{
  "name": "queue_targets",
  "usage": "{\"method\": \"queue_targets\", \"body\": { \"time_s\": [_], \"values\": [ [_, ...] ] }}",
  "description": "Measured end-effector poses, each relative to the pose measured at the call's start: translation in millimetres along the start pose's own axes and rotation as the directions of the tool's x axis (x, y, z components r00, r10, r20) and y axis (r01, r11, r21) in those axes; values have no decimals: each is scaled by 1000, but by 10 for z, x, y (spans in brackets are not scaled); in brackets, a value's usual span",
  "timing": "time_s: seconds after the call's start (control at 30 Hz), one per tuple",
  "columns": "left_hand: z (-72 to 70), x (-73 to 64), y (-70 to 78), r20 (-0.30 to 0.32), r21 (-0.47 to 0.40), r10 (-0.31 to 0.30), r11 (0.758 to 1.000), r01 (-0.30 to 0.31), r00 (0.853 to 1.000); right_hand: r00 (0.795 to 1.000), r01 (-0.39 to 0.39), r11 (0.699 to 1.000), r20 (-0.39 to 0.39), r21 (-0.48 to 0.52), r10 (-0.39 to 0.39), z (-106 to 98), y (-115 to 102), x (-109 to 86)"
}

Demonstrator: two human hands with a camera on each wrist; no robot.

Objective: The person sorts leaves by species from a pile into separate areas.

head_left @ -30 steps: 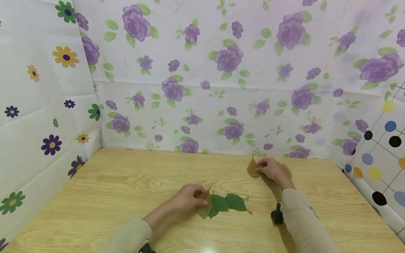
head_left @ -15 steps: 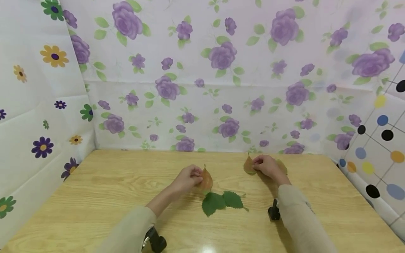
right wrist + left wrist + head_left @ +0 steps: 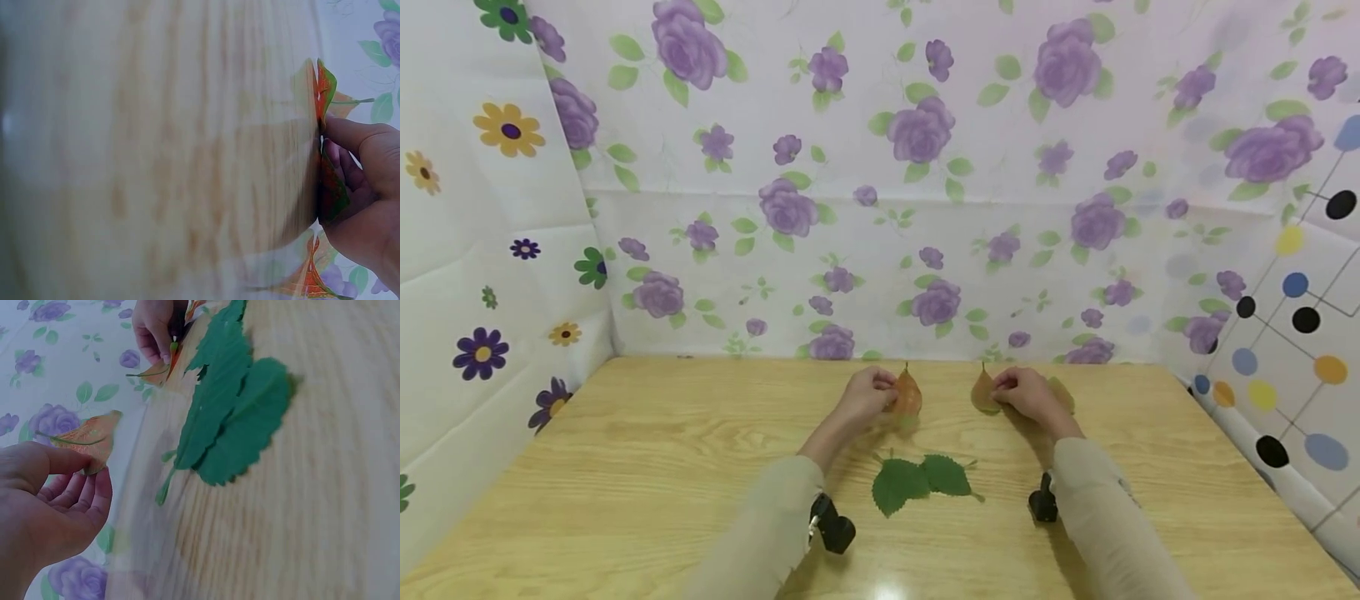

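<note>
In the head view my left hand (image 3: 867, 396) pinches an orange-brown leaf (image 3: 907, 394) at its left edge, near the table's far edge, its stem pointing at the wall. The left wrist view shows thumb and fingers closed on that leaf (image 3: 90, 440). To the right, my right hand (image 3: 1032, 397) pinches the right edge of a similar leaf (image 3: 982, 393), stem also up. Beyond that hand a yellowish leaf (image 3: 1061, 394) shows partly. In the right wrist view a red-green leaf (image 3: 333, 190) sits under the curled fingers, and another leaf (image 3: 309, 275) lies lower.
Overlapping green toothed leaves (image 3: 901, 486) lie mid-table, nearer than both hands. The wooden table (image 3: 647, 467) ends at a purple-flowered cloth wall (image 3: 850, 250). Side cloths stand left (image 3: 467, 292) and right (image 3: 1300, 383). Small black devices (image 3: 833, 525) are strapped at both wrists.
My left hand has carried its leaf from over the left end of the green leaves away to the far edge, beside the right hand's leaf. The right hand has stayed in place.
</note>
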State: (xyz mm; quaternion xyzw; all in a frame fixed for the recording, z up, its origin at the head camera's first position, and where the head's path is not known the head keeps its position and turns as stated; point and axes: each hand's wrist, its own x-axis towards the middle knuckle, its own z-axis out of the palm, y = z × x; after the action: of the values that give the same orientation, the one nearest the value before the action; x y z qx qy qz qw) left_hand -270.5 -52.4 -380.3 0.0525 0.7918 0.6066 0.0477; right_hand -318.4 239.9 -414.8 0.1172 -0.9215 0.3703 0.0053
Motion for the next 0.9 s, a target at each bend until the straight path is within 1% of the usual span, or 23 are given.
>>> {"method": "queue_targets", "body": {
  "time_s": [0.13, 0.23, 0.33, 0.57, 0.63, 0.7, 0.77, 0.83, 0.9],
  "values": [
    [57, 52, 46, -23, 7, 1, 1000, -1, 1000, 1000, -6, 1000, -1, -4, 6, -10, -1, 4],
    [115, 82, 76, -53, 13, 3, 1000, -2, 999, 1000, -13, 1000, -5, -7, 13, -15, -6, 3],
    [188, 115, 69, -70, 36, 2, 999, 1, 998, 1000, -20, 1000, 0, -8, 20, -11, -1, -10],
    [350, 191, -42, -40, 57, -10, 998, 12, 999, 1000, -9, 1000, 0, -8, 9, 15, -30, -39],
    [394, 200, -47, -35, 57, 5, 998, -3, 999, 1000, -10, 1000, -5, -12, 10, 11, -34, -38],
    [427, 202, -44, -39, 70, 37, 997, -34, 999, 1000, -15, 1000, -7, -14, 15, 10, -29, -32],
    [452, 195, -40, -51, 96, 65, 994, -60, 997, 1000, -20, 1000, -12, -14, 20, 13, -26, -26],
    [475, 185, -45, -65, 117, 80, 990, -72, 995, 1000, -10, 1000, -7, -18, 10, 11, -26, -24],
    [500, 178, -55, -82, 144, 96, 986, -84, 992, 1000, -16, 1000, -5, -18, 16, 17, -28, -24]
  ]
}}
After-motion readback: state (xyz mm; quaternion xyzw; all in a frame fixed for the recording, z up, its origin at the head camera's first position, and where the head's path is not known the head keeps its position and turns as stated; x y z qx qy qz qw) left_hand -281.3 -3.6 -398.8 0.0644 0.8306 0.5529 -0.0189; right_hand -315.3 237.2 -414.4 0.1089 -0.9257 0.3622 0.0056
